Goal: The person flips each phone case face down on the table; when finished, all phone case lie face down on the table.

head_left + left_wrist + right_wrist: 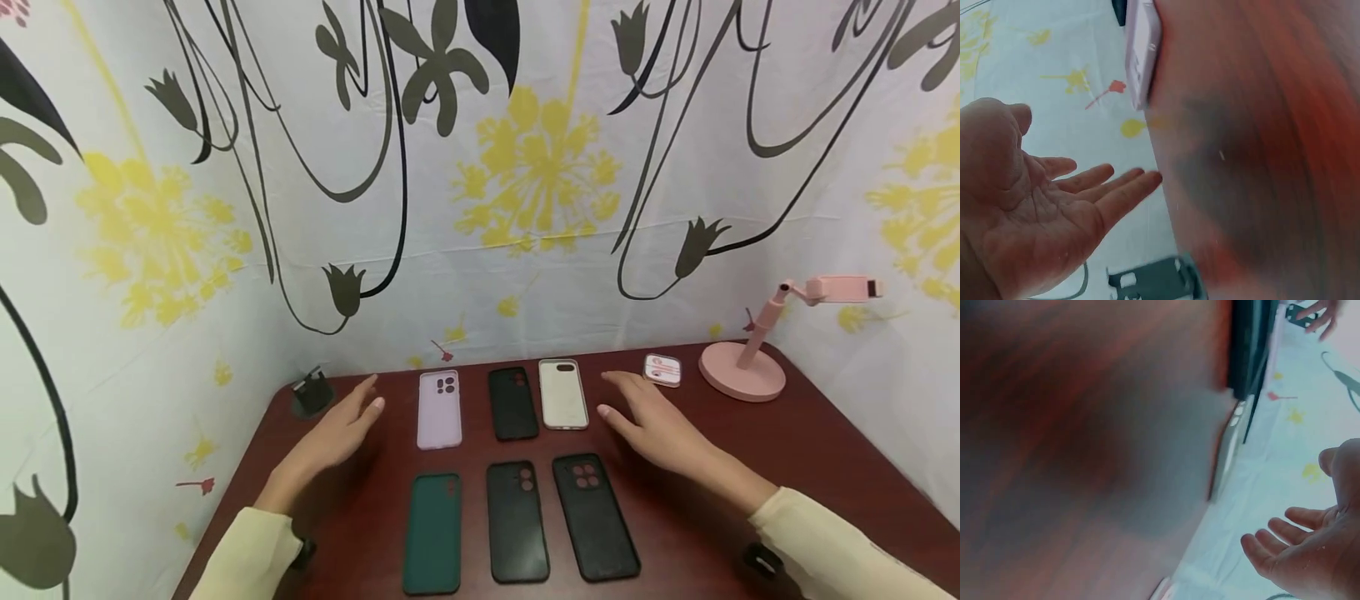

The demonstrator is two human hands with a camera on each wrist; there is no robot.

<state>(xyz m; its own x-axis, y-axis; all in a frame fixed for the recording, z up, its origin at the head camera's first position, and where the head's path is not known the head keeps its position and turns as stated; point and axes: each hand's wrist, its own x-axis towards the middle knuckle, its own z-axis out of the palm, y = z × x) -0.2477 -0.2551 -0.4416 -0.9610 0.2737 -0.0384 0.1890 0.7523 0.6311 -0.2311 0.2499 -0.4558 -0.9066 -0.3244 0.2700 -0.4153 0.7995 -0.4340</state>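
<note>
My left hand (333,437) is held above the table, left of a lilac phone case (438,410), its fingers extended and its palm bare in the left wrist view. Over the right side, my right hand (660,429) hovers near a white phone case (563,396), fingers loosely extended and holding nothing. Between these two cases lies a black phone case (513,404). A front row has a green phone case (432,533), a dark phone case (517,522) and, tilted slightly, another black phone case (597,517). Neither hand touches a case.
At the back left corner stands a small dark holder (311,392). A small clear-edged box (662,370) with a red-and-white label sits at the back right, beside a pink phone stand (742,371). Patterned fabric (420,225) hangs behind the dark red table (360,542).
</note>
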